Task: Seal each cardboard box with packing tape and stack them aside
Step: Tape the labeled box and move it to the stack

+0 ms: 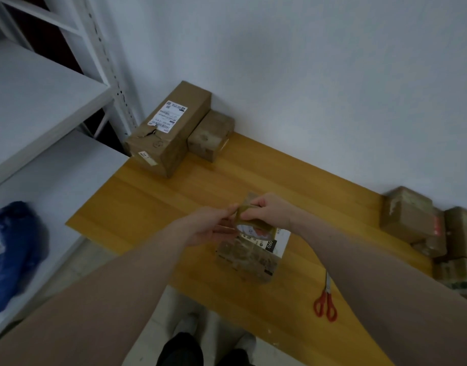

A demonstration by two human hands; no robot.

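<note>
A small cardboard box [249, 256] with a white label stands on the wooden table [174, 196], just below my hands. My right hand [266, 210] grips a roll of brownish packing tape [256, 223] above the box. My left hand [214, 225] pinches the tape's loose end beside the roll. A long labelled box [171, 128] and a small box [211, 138] stand together at the table's far left corner against the wall. Several more boxes [417, 223] are piled at the right edge.
Red-handled scissors [325, 302] lie on the table near its front edge, right of the box. A white metal shelf rack [42, 101] stands to the left, with a blue bag [13, 249] on its lower board. My shoes [185, 326] show under the table edge.
</note>
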